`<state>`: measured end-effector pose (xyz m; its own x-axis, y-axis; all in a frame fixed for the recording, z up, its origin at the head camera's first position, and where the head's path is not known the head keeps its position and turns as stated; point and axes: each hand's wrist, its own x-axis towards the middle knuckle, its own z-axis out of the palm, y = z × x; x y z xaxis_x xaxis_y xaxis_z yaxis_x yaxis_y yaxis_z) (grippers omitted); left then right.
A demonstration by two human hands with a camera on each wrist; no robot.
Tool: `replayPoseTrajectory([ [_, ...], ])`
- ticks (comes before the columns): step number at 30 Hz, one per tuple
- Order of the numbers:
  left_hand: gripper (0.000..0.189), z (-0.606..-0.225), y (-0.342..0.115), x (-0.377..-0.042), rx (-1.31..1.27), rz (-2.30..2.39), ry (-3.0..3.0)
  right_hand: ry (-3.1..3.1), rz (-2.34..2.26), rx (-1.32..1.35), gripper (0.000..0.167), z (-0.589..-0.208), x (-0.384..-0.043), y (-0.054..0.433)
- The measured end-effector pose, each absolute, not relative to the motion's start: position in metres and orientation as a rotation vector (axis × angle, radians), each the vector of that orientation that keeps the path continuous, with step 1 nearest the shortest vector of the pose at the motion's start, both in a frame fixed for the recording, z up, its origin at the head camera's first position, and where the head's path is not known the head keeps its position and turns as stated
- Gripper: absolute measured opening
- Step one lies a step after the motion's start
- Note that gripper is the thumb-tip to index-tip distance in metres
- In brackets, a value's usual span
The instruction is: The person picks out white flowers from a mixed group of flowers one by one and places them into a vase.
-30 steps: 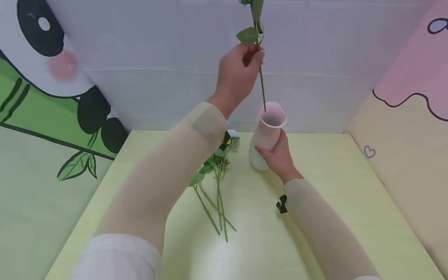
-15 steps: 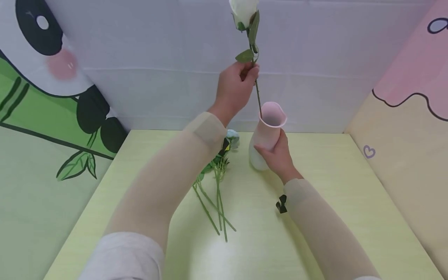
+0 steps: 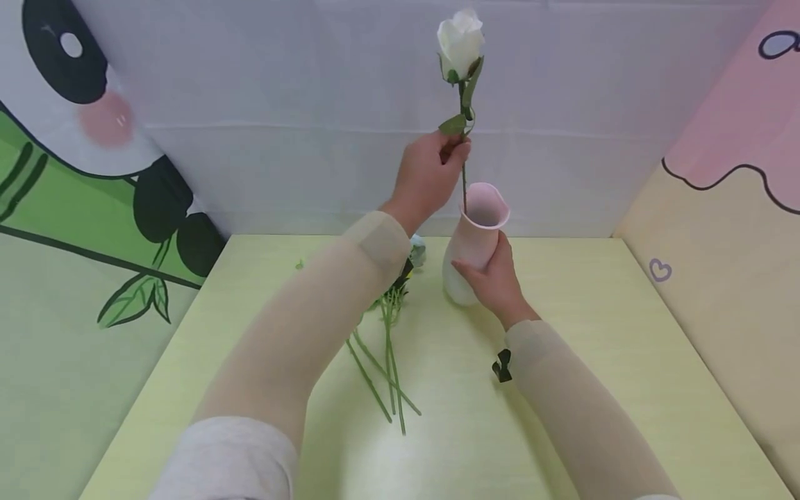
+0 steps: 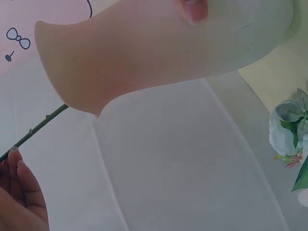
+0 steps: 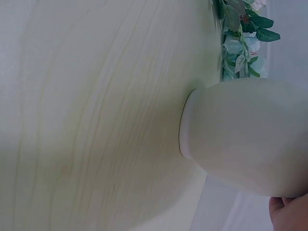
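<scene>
In the head view, my left hand pinches the thorny stem of a white rose just under a leaf, with the bloom upright above it. The stem's lower end dips into the mouth of a pale pink-and-white vase, at the left side of the rim. My right hand grips the vase's body from the right, its thumb across the front. From the left wrist, the green stem runs from my fingers to the flared rim. The right wrist view shows the vase's base on the table.
Left of the vase, several flowers lie on the yellow table, stems toward me and blooms partly behind my left forearm. A pale blue bloom shows there. A white back wall and painted side panels surround the table.
My left hand has come down with the rose, bringing the whole bloom into the head view and the stem's end into the vase mouth. My right hand and the vase have stayed put.
</scene>
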<state>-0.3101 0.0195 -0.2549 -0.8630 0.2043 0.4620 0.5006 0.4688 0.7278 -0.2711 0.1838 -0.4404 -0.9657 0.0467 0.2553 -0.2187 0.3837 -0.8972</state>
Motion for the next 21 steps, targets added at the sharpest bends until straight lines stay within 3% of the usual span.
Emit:
replayPoseTrajectory([
  [21,0.018,-0.282,0.030,-0.313,-0.671,-1.198,-2.512,-2.406,1.635,0.159,0.094,-0.437,-0.268,0.185],
])
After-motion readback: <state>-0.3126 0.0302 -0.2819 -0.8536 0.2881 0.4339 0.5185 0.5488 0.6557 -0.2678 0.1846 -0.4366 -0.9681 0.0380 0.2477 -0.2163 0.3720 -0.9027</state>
